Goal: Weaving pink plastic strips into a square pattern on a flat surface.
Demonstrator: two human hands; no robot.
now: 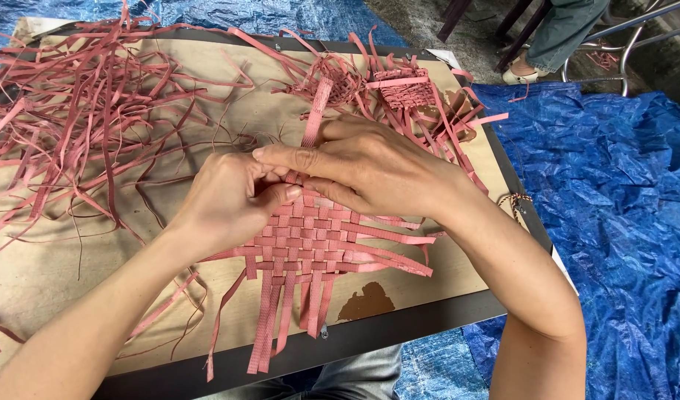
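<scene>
Near the middle of the counter [51, 274], toward its front edge, lies a partly woven mat [310, 237] of flat pink strips, its loose ends fanning out over the front edge and to the right. Both bare hands rest on the mat's far edge. The left hand [225, 204] has its fingers curled and pressed together, pinching a strip against the weave with the thumb. The right hand [373, 167] lies across it, fingers held straight and close together, pointing left, pressing down on the strips. A loose heap of pink strips [73, 104] covers the counter's far left corner. Two smaller woven pieces [403, 92] sit at the far edge. Blue tarpaulin [621, 192] covers the ground around the counter.
</scene>
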